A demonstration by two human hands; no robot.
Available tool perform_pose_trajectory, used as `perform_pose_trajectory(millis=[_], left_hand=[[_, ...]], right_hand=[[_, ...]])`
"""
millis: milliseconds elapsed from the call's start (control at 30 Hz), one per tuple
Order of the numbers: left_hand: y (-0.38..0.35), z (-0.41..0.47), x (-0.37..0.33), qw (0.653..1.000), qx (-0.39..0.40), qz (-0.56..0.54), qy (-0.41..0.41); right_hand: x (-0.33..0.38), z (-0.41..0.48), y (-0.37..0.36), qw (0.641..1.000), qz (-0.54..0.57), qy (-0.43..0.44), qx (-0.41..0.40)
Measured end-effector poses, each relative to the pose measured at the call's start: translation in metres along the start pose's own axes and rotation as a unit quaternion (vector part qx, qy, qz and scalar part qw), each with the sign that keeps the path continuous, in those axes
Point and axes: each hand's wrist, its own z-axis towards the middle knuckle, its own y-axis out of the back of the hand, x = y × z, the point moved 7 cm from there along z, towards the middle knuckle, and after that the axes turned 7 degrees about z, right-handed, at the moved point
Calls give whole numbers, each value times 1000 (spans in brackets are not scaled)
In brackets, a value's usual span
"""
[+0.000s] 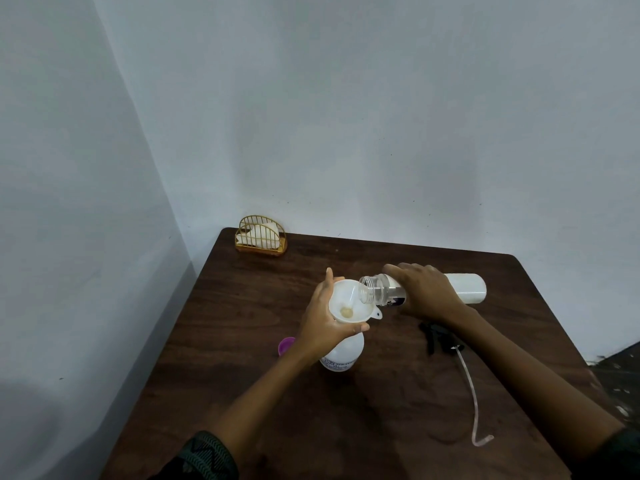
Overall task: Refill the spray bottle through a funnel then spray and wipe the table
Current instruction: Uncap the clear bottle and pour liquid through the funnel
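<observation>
Nearest me, the patterned left sleeve (204, 457) sits at the bottom edge, and that forearm runs up to the left hand (325, 320). I read its thumb as raised against the far rim of the white funnel (341, 292) and its fingers as curled under the near rim, gripping it. That makes sense, since the funnel only sits in the neck of the upright spray bottle (341, 355) mid-table and would tip without a brace.

The right hand (426, 292) is wrapped round the refill bottle (464, 289), fingers curled over its body. The bottle lies almost level with its open mouth over the funnel bowl. A thin line drops from the mouth to a pale pool at the throat, which I take to be the stream, so we're mid-refill. The shallow tilt looks chosen to stop the funnel flooding.

The trigger head (434, 336) and its dip tube (474, 393) lie on the table (381, 427) right of the bottle, out of the pour. The purple cap (285, 345) sits just left of it. The napkin holder (261, 239) waits at the far corner, handy for wiping.
</observation>
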Motion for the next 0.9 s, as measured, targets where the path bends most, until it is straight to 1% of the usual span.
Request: perform_pose_trajectory(millis=[533, 800, 900], left_hand=[[0, 0, 1, 1000, -1, -3, 3], [0, 1, 1, 1000, 0, 0, -4], [0, 0, 1, 1000, -1, 5, -11]], right_hand=[[1, -1, 0, 1000, 4, -2, 0], [2, -6, 3, 999, 52, -10, -7], [1, -9, 1, 994, 108, -30, 0]])
